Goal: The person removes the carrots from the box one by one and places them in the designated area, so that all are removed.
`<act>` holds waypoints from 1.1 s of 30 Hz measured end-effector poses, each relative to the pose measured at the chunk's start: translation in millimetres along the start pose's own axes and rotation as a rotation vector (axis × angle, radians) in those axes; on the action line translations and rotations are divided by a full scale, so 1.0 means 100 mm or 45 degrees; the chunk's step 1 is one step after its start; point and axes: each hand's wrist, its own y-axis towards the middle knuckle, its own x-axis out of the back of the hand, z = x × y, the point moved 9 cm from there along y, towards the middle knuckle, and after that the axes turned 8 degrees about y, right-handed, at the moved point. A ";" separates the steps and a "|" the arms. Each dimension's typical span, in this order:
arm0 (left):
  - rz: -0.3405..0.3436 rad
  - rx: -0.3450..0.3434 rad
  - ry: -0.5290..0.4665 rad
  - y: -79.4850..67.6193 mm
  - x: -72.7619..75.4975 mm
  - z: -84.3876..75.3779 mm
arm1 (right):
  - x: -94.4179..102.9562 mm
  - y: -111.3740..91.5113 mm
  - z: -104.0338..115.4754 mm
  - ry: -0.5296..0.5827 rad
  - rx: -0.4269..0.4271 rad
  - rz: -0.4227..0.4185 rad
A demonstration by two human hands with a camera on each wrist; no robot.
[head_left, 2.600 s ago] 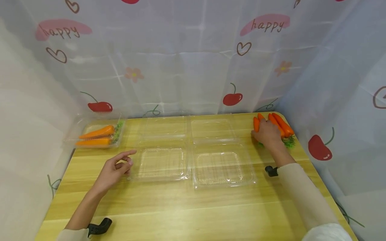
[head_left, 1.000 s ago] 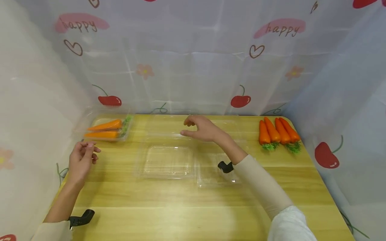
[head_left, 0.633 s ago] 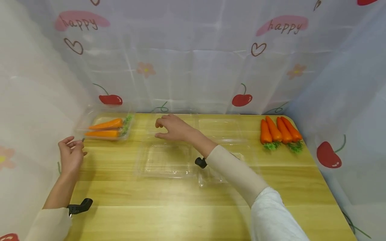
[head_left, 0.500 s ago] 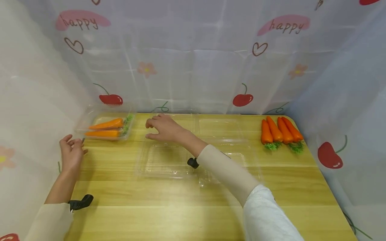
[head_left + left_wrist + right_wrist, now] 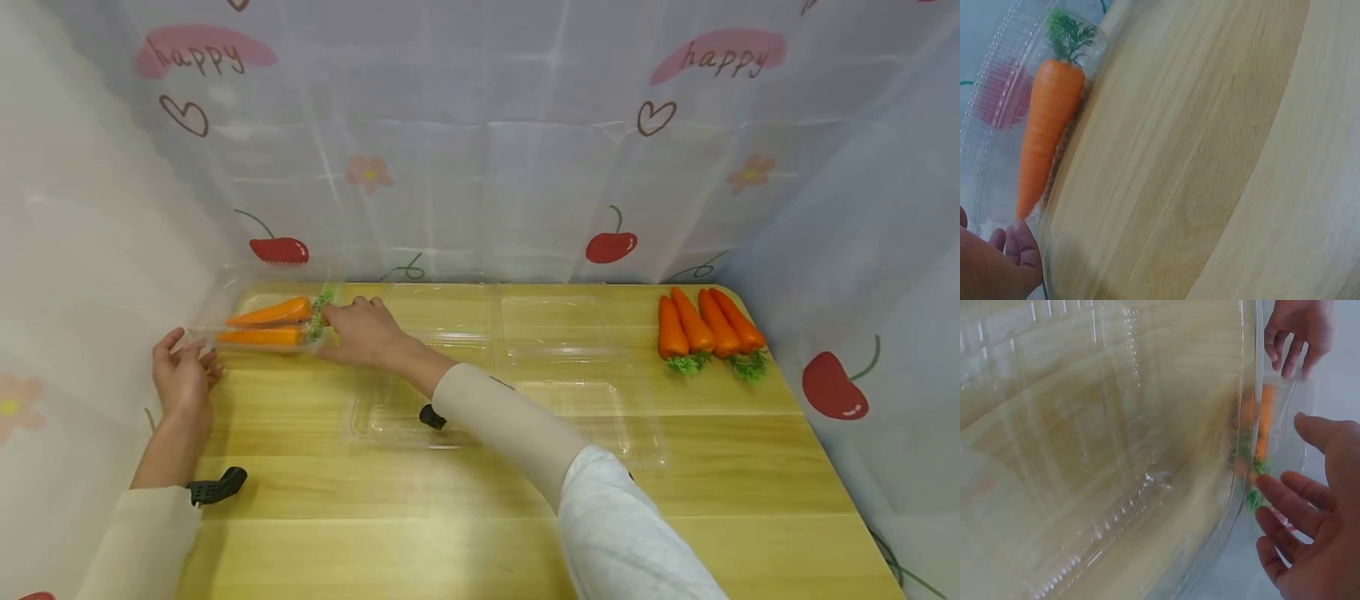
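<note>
A clear plastic clamshell box stands at the back left with its lid raised. Inside lie two orange carrots with green tops, one also showing in the left wrist view as a carrot. My left hand is at the box's near left corner, fingertips right at its edge by the carrot's tip. At the other end, my right hand reaches to the leafy tops, overlapping the box's right side. In the right wrist view the fingers of my right hand are spread and loosely bent, with nothing gripped.
Two more clear boxes lie opened flat mid-table, a left box partly under my right forearm and a right box. Several carrots lie in a row at the back right. A printed curtain closes off the table's back and sides.
My right hand has left the carrots at the right and crossed leftward over the boxes to the filled box. My left hand has moved left to that box's near corner.
</note>
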 end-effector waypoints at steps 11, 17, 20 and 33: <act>0.037 -0.009 -0.171 0.06 0.11 -0.02 | -0.07 0.06 0.09 0.000 -0.083 -0.048; 0.077 -0.016 -0.255 0.03 0.14 -0.01 | -0.06 0.00 0.09 -0.087 -0.093 -0.079; 0.155 -0.027 -0.258 -0.03 0.16 0.00 | -0.06 -0.05 0.08 -0.108 -0.084 -0.076; 0.466 0.053 -0.326 -0.34 0.31 0.16 | -0.15 -0.32 0.15 -0.068 0.061 -0.072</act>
